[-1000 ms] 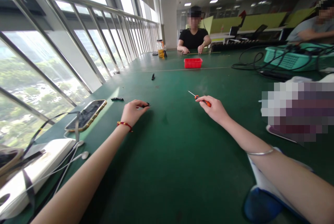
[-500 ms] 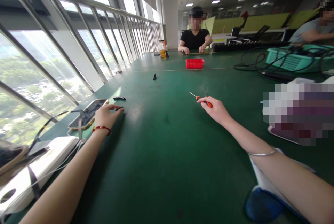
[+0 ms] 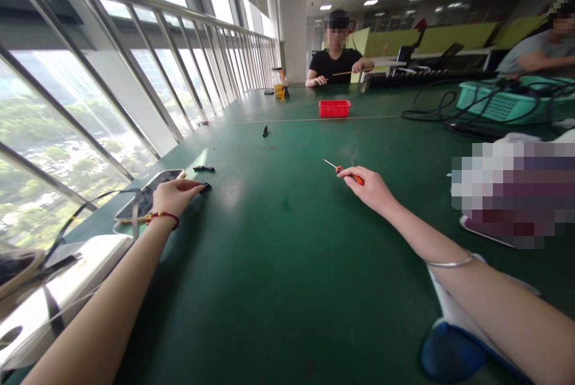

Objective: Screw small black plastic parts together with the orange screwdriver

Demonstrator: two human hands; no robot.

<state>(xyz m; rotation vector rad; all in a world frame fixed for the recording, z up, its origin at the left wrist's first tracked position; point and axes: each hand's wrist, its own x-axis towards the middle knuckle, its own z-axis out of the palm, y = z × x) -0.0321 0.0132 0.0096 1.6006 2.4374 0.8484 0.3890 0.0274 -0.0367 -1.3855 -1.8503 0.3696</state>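
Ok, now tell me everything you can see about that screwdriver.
The screwdriver has an orange-and-black handle, plastic by its look, and a thin, straight, silvery shaft that looks like metal. The right hand holds it by the handle, its grip covering part of it. The shaft points forward and to the left, over the green table. The tip is too small to make out its shape, and I can't tell whether it touches the tabletop.

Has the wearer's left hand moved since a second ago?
Yes: the left hand has moved left, toward the smartphone. It was apart from the phone in view; now it covers part of it.
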